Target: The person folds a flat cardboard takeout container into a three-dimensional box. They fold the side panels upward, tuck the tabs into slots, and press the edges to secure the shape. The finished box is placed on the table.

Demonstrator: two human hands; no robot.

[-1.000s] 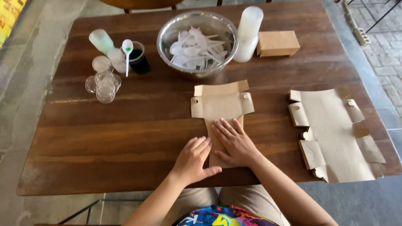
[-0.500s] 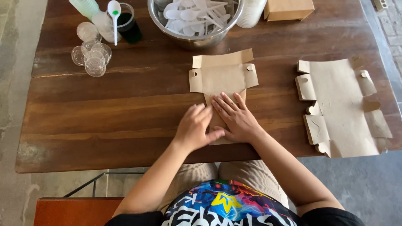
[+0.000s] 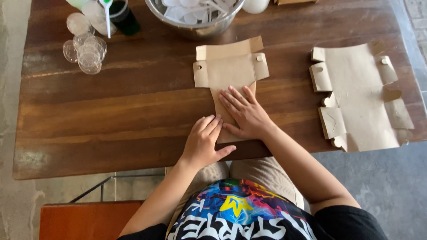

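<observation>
Since both the left hand (image 3: pixel 203 144) and right hand (image 3: pixel 246 116) press flat, fingers spread and gripping nothing, the brown cardboard blank (image 3: pixel 230 78) looks light, stiff yet creasable, best held by its edges.

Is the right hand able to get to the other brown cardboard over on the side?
Probably yes. The right hand lies flat on the folded cardboard, and only bare table lies between it and the flat cardboard on that side.
</observation>
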